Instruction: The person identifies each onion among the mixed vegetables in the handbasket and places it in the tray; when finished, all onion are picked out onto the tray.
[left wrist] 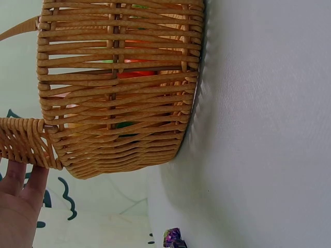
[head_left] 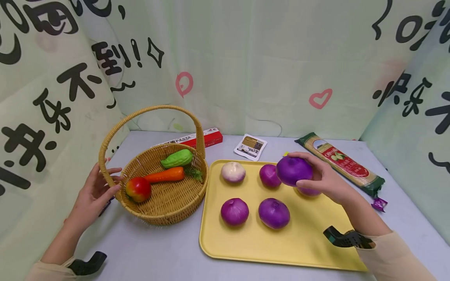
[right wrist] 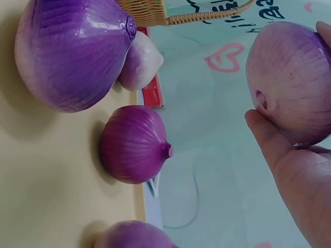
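Observation:
My right hand (head_left: 325, 177) holds a large purple onion (head_left: 293, 171) above the yellow tray (head_left: 246, 249); in the right wrist view the raised onion (right wrist: 289, 82) shows its paler underside. Several onions sit on the tray, among them a whitish one (head_left: 233, 172), a red-purple one (head_left: 234, 212) and a broad purple one (head_left: 274, 213). Another onion (head_left: 309, 191) is partly hidden below the right hand. At the left, my left hand (head_left: 93, 195) grips the lower handle of the wicker basket (head_left: 168, 212). Inside are a red-yellow fruit (head_left: 138, 189), a carrot (head_left: 168, 174) and a green bumpy vegetable (head_left: 177, 158).
Behind the basket lies a red and white pasta box (head_left: 211, 137). A white packet (head_left: 250, 146) is behind the tray. To the right are a long green-ended pasta bag (head_left: 342, 162) and a small purple wrapped piece (head_left: 379, 204). Printed cloth encloses the table's back and sides.

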`<state>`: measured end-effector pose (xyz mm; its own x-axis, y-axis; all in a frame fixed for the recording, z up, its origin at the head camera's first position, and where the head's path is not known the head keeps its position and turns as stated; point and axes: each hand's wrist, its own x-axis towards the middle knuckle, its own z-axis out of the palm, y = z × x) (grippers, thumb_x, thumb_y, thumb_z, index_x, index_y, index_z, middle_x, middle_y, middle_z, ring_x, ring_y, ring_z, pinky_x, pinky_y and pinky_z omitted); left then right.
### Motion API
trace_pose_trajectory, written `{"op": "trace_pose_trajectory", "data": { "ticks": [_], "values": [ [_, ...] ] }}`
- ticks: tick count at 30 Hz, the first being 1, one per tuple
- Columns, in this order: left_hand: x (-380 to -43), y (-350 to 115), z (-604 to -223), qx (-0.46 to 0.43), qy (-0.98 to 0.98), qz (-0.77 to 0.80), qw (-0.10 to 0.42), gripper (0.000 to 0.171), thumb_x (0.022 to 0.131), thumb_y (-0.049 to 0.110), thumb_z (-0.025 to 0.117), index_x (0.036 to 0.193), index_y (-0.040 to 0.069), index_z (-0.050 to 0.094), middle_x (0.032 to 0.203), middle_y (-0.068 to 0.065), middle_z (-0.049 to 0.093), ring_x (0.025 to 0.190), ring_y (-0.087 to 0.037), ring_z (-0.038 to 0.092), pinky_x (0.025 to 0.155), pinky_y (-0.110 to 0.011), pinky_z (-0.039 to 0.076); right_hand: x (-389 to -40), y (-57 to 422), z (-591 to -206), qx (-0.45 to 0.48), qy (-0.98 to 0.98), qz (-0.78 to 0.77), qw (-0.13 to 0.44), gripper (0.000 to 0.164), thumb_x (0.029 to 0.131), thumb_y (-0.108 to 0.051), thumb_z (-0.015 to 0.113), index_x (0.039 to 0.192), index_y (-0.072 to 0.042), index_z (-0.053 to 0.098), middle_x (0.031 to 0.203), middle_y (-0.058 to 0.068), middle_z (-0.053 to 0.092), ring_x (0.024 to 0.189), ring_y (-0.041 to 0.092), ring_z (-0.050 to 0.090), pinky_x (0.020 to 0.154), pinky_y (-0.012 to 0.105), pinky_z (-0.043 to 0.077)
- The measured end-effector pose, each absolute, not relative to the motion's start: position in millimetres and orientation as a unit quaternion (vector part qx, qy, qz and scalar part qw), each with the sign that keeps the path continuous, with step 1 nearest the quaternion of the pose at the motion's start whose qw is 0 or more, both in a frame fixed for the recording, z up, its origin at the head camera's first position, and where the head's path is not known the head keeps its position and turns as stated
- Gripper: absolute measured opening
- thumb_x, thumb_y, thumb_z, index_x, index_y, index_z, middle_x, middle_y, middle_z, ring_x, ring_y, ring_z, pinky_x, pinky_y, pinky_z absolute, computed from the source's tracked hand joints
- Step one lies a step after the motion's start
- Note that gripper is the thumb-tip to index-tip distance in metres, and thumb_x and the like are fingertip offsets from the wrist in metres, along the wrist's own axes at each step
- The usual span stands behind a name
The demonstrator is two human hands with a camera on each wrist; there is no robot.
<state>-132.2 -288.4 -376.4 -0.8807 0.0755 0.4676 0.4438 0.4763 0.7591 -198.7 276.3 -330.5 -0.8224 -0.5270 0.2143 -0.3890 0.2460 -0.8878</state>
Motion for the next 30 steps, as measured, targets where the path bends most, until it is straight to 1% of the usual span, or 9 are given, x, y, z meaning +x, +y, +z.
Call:
{"op": "trace_pose_trajectory", "data": {
  "ticks": [5,8,14,19,24,28,30],
  "values": [
    [-132.5,-288.9,-376.9,-0.162,-0.837,-0.487,0.192,0.081,0.086,-0.014,0.054,0.151,0.016,0.018,0.124,0.023,0.052,0.104,0.006,0.059,0.081,-0.006,0.048,-197.5,284.4,-335.1,-0.286,0.779,-0.554,0.068,0.062,0.084,0.008,0.056,0.141,-0.008,0.037,0.136,-0.007,0.047,0.114,0.005,0.056,0.089,0.019,0.05],
    [-132.6,-288.9,-376.8,-0.16,-0.837,-0.486,0.192,0.081,0.086,-0.013,0.055,0.151,0.016,0.018,0.123,0.023,0.052,0.104,0.006,0.059,0.081,-0.006,0.048,-195.0,287.7,-335.9,-0.27,0.783,-0.556,0.071,0.063,0.085,0.007,0.056,0.142,-0.009,0.036,0.134,-0.005,0.046,0.112,0.005,0.056,0.087,0.02,0.052],
    [-132.6,-288.3,-376.3,-0.15,-0.842,-0.483,0.19,0.081,0.086,-0.012,0.055,0.151,0.018,0.017,0.123,0.024,0.051,0.103,0.007,0.059,0.079,-0.006,0.049,-188.3,292.5,-335.7,-0.252,0.792,-0.553,0.066,0.062,0.086,0.005,0.057,0.142,-0.01,0.036,0.136,-0.003,0.041,0.113,0.005,0.054,0.086,0.021,0.053],
    [-131.4,-287.9,-376.9,-0.147,-0.843,-0.481,0.19,0.081,0.087,-0.011,0.056,0.151,0.019,0.017,0.123,0.025,0.051,0.103,0.007,0.059,0.079,-0.006,0.048,-183.7,299.3,-341.4,-0.257,0.785,-0.561,0.061,0.061,0.085,0.009,0.056,0.141,-0.006,0.035,0.137,-0.005,0.04,0.115,0.003,0.053,0.086,0.019,0.052],
    [-131.0,-288.3,-377.4,-0.154,-0.838,-0.487,0.193,0.081,0.086,-0.013,0.055,0.151,0.017,0.018,0.123,0.022,0.052,0.103,0.007,0.059,0.082,-0.005,0.047,-179.4,308.4,-351.4,-0.271,0.774,-0.569,0.06,0.061,0.086,0.011,0.054,0.141,-0.004,0.034,0.138,-0.007,0.04,0.117,0.001,0.051,0.088,0.017,0.05],
    [-131.3,-287.6,-376.9,-0.153,-0.838,-0.487,0.192,0.08,0.086,-0.012,0.055,0.151,0.017,0.018,0.124,0.023,0.052,0.104,0.006,0.059,0.082,-0.005,0.047,-175.2,315.0,-358.1,-0.28,0.76,-0.583,0.066,0.06,0.086,0.011,0.053,0.141,-0.004,0.033,0.139,-0.008,0.039,0.119,0.001,0.048,0.09,0.018,0.05],
    [-131.3,-287.3,-376.4,-0.15,-0.839,-0.487,0.191,0.08,0.086,-0.012,0.055,0.151,0.017,0.018,0.123,0.024,0.052,0.104,0.007,0.059,0.082,-0.005,0.047,-173.3,318.1,-360.9,-0.283,0.752,-0.591,0.072,0.06,0.086,0.011,0.052,0.141,-0.006,0.034,0.139,-0.008,0.038,0.12,0.001,0.048,0.089,0.018,0.05]
  ]
}}
